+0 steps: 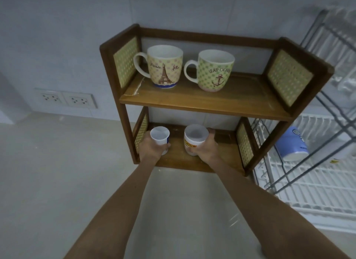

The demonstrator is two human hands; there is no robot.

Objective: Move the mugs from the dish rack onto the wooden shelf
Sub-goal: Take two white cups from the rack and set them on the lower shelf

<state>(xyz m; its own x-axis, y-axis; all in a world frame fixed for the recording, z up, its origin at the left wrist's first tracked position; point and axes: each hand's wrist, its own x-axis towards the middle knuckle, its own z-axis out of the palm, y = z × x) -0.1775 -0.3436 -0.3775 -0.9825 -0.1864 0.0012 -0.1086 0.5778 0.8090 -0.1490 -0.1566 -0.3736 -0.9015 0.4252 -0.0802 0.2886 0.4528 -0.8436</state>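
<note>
A two-tier wooden shelf point(204, 104) with woven side panels stands against the wall. On its top board sit an Eiffel-tower mug point(163, 68) and an anchor mug point(214, 70), both upright. My left hand point(152, 148) grips a small white mug point(160, 139) at the lower board's left. My right hand point(206, 149) grips a white mug with a yellow label point(193, 140) at the lower board's middle. Both mugs are upright at the board; whether they touch it I cannot tell. A blue mug point(292, 143) lies on its side in the white dish rack point(308, 181) to the right.
The dish rack's grey wire frame point(327, 96) rises right of the shelf. Two wall sockets point(65, 98) sit low on the wall at the left. A pale countertop point(57, 172) stretches left of and in front of the shelf.
</note>
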